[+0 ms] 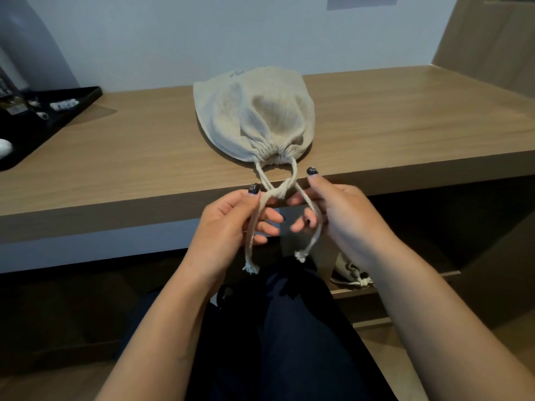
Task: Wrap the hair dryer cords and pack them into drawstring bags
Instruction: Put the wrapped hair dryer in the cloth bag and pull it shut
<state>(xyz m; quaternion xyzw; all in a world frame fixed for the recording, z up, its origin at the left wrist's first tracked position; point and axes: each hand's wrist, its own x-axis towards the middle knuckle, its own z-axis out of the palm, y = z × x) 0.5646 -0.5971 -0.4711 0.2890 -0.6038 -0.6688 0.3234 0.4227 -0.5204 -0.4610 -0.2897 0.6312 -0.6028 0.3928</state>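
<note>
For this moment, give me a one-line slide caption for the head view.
Both hands, left hand and right hand, cross the cords of a cinched drawstring bag on the wooden shelf.

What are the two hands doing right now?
Left hand: holds one drawstring cord of the bag.
Right hand: holds the other drawstring cord, crossed over the first.

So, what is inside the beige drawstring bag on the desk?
It cannot be seen. The drawstring bag is cinched shut and bulges, so something fills it, but the cloth covers it. Only the two cords come out, crossed, held by both hands.
</note>
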